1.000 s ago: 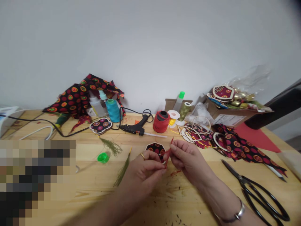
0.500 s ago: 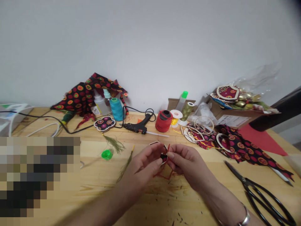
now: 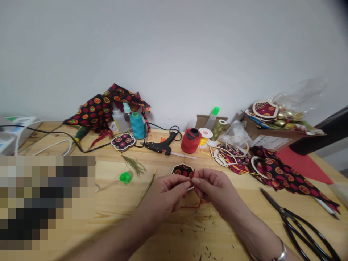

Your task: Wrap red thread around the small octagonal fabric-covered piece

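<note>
The surface (image 3: 122, 221) is of pale wood. On it lie black scissors (image 3: 282, 210), a glue gun (image 3: 161, 146), a small green cup (image 3: 125, 177) and some red thread (image 3: 192, 207). Also a blue spool (image 3: 138, 127) and a red spool (image 3: 190, 144) stand there.

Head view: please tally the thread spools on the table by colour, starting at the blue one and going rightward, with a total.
Blue spool: 1
Red spool: 1
Yellow spool: 1
Olive-green spool: 1
Total: 4
</note>
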Tool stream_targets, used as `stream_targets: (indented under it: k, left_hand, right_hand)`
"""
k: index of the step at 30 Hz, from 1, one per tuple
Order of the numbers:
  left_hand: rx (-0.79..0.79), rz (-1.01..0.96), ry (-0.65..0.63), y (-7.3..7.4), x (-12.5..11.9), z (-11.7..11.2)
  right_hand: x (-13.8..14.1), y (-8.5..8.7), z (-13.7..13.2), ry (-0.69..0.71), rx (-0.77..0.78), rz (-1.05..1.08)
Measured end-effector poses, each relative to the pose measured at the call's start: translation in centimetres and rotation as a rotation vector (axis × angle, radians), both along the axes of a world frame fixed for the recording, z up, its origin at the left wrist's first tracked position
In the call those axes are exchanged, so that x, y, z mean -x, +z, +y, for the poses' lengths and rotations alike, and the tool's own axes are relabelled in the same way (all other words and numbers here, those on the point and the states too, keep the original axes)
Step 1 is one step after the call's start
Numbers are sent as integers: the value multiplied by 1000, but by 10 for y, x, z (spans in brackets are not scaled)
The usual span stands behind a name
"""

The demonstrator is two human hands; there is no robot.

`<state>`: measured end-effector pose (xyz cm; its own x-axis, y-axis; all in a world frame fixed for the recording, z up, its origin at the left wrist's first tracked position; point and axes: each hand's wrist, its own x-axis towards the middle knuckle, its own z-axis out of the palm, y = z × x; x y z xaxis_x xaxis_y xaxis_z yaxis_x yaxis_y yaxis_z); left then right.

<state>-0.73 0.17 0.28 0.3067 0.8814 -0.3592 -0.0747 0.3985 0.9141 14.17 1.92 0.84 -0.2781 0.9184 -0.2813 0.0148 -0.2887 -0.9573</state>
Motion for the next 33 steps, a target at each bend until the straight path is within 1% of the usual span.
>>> stream_targets:
  k: [2, 7, 10, 18, 24, 33]
  left_hand:
    - [8, 18, 4, 0, 1, 1]
    - [58, -54, 46, -2, 0, 0]
    - [70, -63, 61, -4, 0, 0]
    - [127, -89, 65, -1, 0, 1]
    - [114, -112, 72, -3, 0, -1]
    - [72, -40, 52, 3, 0, 0]
  right_hand:
    - [1, 0, 0, 5, -4, -10]
    - [2, -1, -2, 9, 8, -8]
    - [2, -1, -2, 5, 19, -3]
    - [-1, -1, -2, 32, 57, 45]
    - [-2, -2, -2, 37, 61, 70]
    - [-4, -2, -3, 53, 64, 100]
